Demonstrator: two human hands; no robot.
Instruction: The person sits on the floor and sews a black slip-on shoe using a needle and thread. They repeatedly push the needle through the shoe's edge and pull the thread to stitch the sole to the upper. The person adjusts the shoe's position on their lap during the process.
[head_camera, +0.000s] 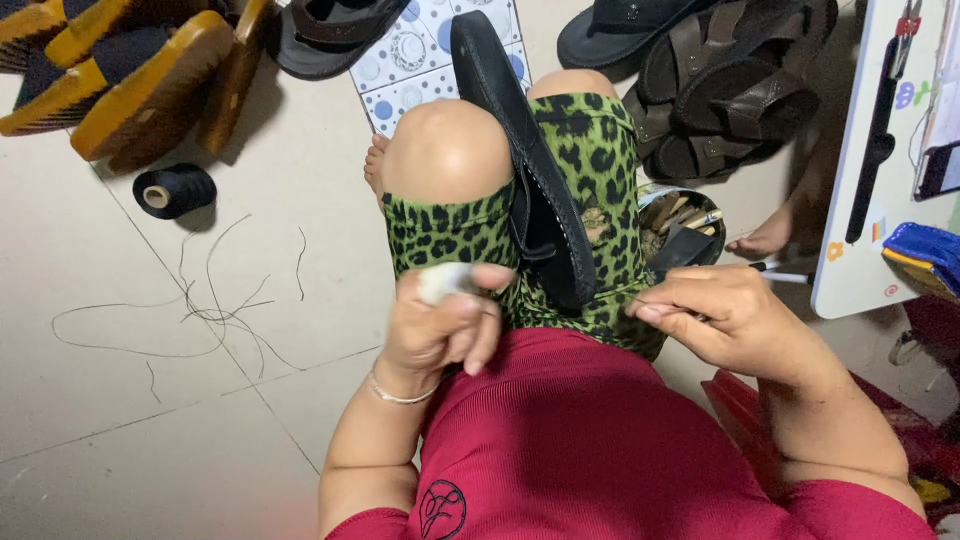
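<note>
A black sandal (520, 150) lies sole-side along my lap, resting between my knees on green leopard-print shorts. My left hand (440, 320) is curled just below it, with a white wrap on one fingertip, and seems to pinch something small that I cannot make out. My right hand (715, 315) is closed on a thin needle-like tool at the right of the sandal, its tip pointing left toward the sole. A fine thread between the hands is not clearly visible.
A black thread spool (173, 190) and loose thread (200, 310) lie on the tiled floor at left. Yellow-soled sandals (130, 70) are stacked top left, brown sandals (720, 90) top right. A round tin of tools (680, 225) sits by my right knee, a white board (880, 150) at right.
</note>
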